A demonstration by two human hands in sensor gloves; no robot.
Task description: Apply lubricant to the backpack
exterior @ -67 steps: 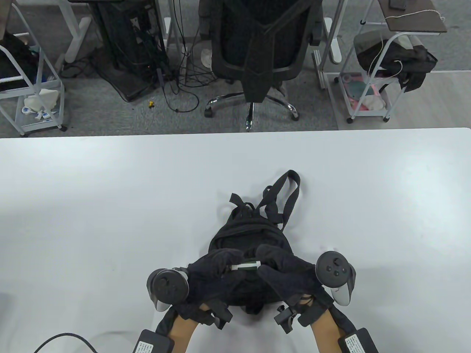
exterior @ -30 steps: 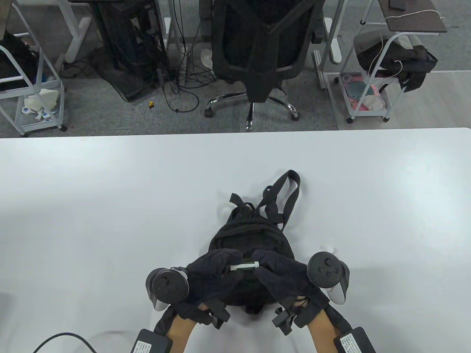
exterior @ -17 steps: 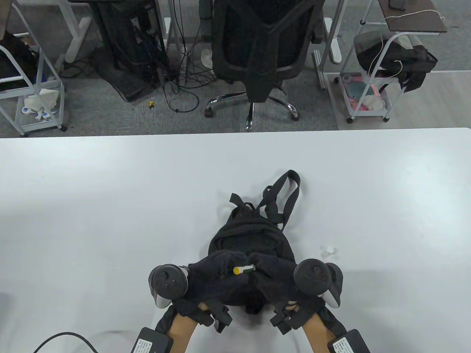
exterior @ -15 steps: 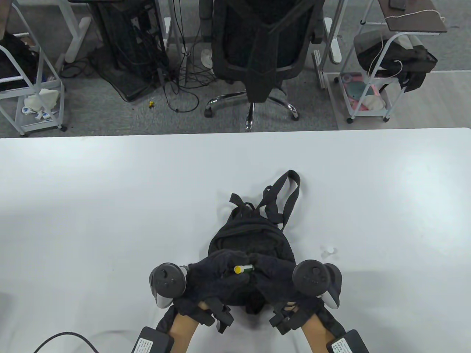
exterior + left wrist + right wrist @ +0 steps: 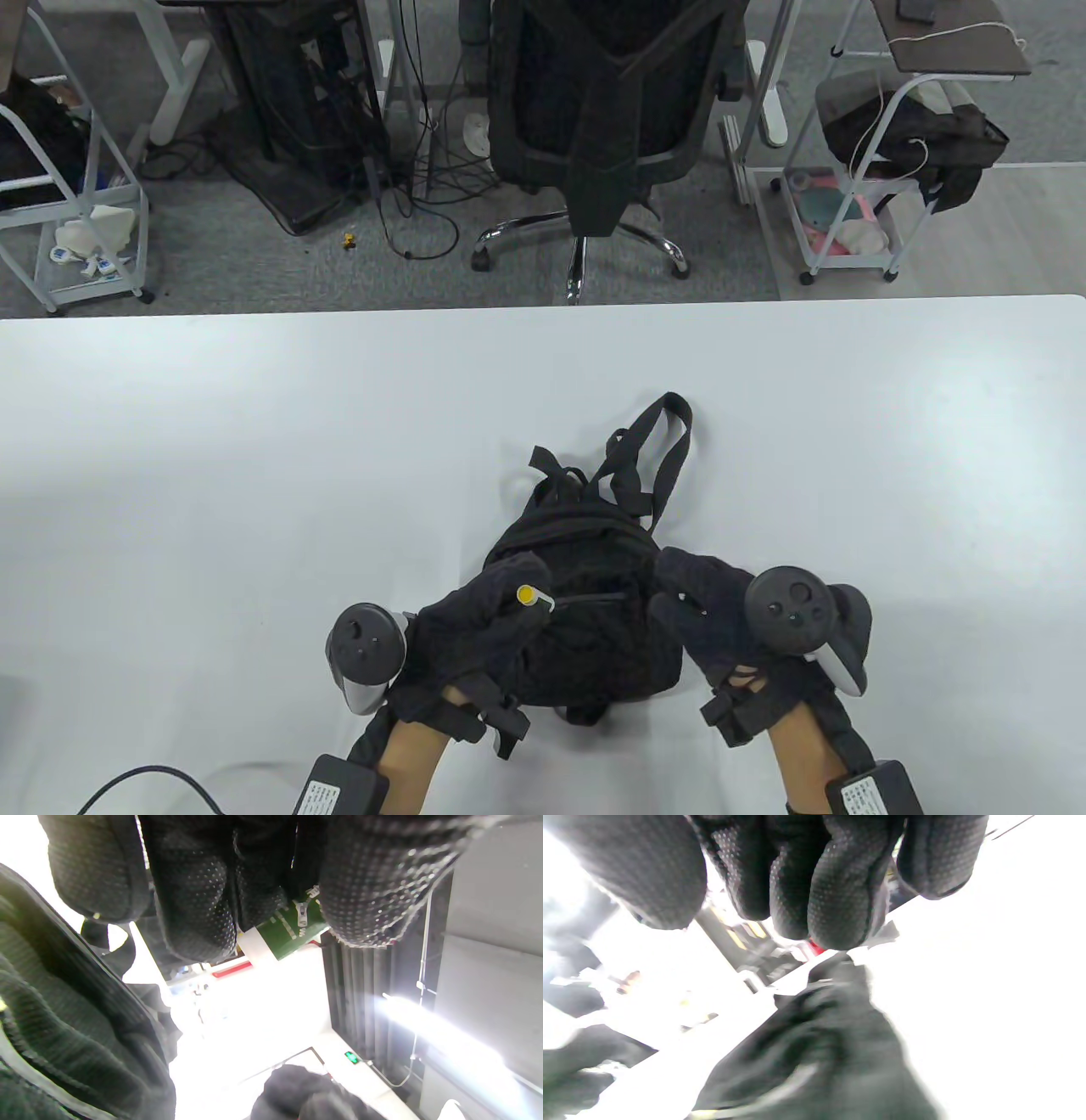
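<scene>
A small black backpack (image 5: 594,628) lies on the white table (image 5: 254,475), straps pointing away from me. My left hand (image 5: 530,587) grips a lubricant stick (image 5: 528,595) at the backpack's left side, its yellow end facing up. In the left wrist view the fingers (image 5: 199,899) pinch the stick's green-and-white barrel (image 5: 282,935), with the backpack (image 5: 63,1018) at the left. My right hand (image 5: 674,586) is at the backpack's right edge and holds nothing. In the right wrist view its fingers (image 5: 835,878) hang empty above the backpack (image 5: 818,1056).
An office chair (image 5: 594,110) stands beyond the table's far edge, with white carts at the left (image 5: 68,187) and right (image 5: 865,170). A black cable (image 5: 153,777) lies at the table's near left.
My right hand has let go of the stick and moved right to the backpack's edge. My left hand keeps the stick, its yellow end now turned up. The small clear cap is now hidden.
</scene>
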